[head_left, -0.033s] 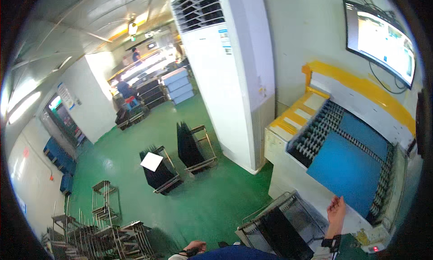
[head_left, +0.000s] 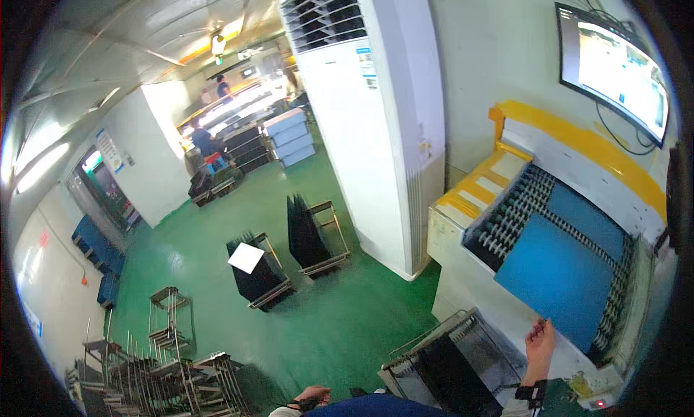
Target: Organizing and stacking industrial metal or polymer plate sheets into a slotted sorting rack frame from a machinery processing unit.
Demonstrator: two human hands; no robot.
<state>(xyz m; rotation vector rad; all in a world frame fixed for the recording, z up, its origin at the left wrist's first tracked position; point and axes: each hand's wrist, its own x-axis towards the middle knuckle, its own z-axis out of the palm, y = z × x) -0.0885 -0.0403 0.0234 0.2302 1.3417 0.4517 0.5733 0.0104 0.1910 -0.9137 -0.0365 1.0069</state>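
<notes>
A flat blue panel [head_left: 553,272] lies at a slant on the black rollers of a white machine at the right. My right hand [head_left: 539,345] is at the panel's near edge, its fingers curled in and the fingertips meeting that edge. A second blue panel [head_left: 587,216] lies farther back on the rollers. Below my right hand stands a metal rack [head_left: 412,377] with a block of dark panels [head_left: 457,370] in it. At the lower edge, in front of my body, my left hand [head_left: 315,395] is closed, with nothing seen in it.
Two racks of dark panels [head_left: 307,236] stand on the green floor, one topped by a white sheet [head_left: 246,258]. Bare metal racks [head_left: 173,377] crowd the lower left. A tall white air conditioner [head_left: 361,142] and a wall screen [head_left: 614,70] are beyond. People work far back.
The whole scene sits slightly farther right in the picture. The fingers of my right hand look a little more curled at the panel's edge; my left hand stays where it was.
</notes>
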